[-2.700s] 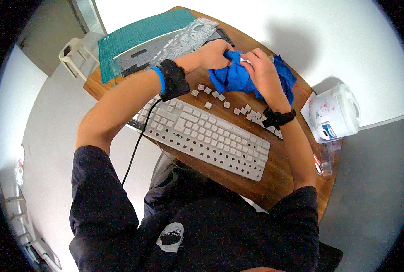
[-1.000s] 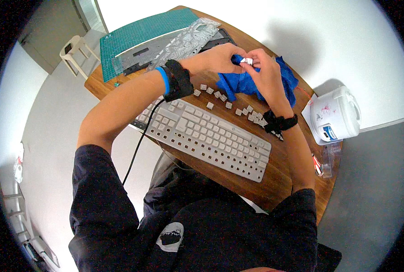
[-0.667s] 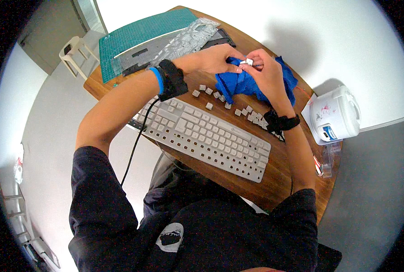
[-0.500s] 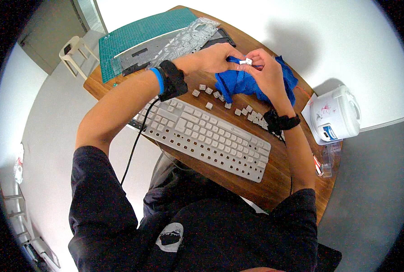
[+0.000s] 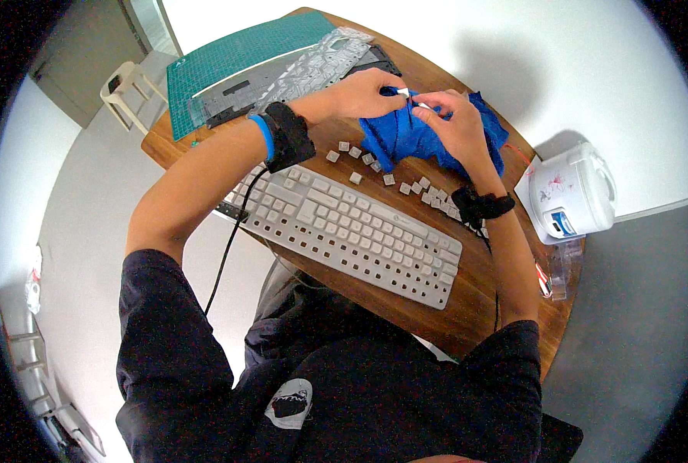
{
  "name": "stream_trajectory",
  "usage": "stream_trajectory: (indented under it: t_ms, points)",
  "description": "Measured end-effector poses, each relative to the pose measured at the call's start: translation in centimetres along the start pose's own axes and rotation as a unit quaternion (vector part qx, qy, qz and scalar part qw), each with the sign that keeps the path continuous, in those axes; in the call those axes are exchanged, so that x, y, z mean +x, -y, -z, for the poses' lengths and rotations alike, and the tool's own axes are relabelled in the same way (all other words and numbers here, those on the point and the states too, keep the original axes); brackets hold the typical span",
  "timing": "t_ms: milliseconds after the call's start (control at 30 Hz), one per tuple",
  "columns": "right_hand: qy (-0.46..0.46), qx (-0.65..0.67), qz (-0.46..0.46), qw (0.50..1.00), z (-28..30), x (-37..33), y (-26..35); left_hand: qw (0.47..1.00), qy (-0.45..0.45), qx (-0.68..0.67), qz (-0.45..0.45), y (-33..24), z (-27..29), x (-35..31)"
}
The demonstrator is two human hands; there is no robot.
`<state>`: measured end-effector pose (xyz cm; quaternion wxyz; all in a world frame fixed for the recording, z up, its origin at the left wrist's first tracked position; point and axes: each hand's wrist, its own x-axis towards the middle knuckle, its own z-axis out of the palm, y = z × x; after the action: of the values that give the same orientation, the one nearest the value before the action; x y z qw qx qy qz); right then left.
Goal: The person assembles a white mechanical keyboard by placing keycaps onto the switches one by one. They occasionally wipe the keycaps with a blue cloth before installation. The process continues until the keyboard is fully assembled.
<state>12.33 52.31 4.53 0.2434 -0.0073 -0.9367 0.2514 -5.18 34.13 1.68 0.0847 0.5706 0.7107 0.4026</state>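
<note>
A small white keycap (image 5: 403,92) is pinched between the fingers of the left hand (image 5: 363,92) and the right hand (image 5: 456,127), both clamped together on it and on the blue cloth (image 5: 406,139) bunched beneath them, at the far side of the round wooden tabletop (image 5: 475,285). The cloth is draped on the tabletop under the hands. Loose grey keycaps (image 5: 375,166) are scattered just beside the cloth, between it and a white keyboard (image 5: 352,231) from which many keys are missing. A green cutting mat (image 5: 236,58) with a grey keyboard plate (image 5: 298,69) is seen beyond the left wrist. A white rice cooker (image 5: 571,193) is placed near the right forearm.
</note>
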Motion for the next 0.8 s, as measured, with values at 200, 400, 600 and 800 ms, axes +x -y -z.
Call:
stream_trajectory:
  t_ms: [200, 400, 600, 800]
  points:
    - [0.015, 0.089, -0.032, 0.995, -0.8, 0.4, -0.2, 0.998, -0.024, -0.005, 0.059, -0.8, -0.6, 0.7]
    - [-0.019, 0.118, -0.011, 0.993, -2.1, 0.4, -0.5, 0.991, -0.037, -0.066, 0.109, -0.8, -0.7, 1.5]
    - [-0.013, 0.094, -0.053, 0.994, -2.3, 0.3, -0.1, 0.970, -0.034, -0.177, 0.163, -0.1, -1.1, 1.4]
    - [-0.021, 0.073, -0.041, 0.996, -1.9, -0.2, -0.2, 0.968, -0.038, -0.184, 0.167, 0.1, -1.2, 1.5]
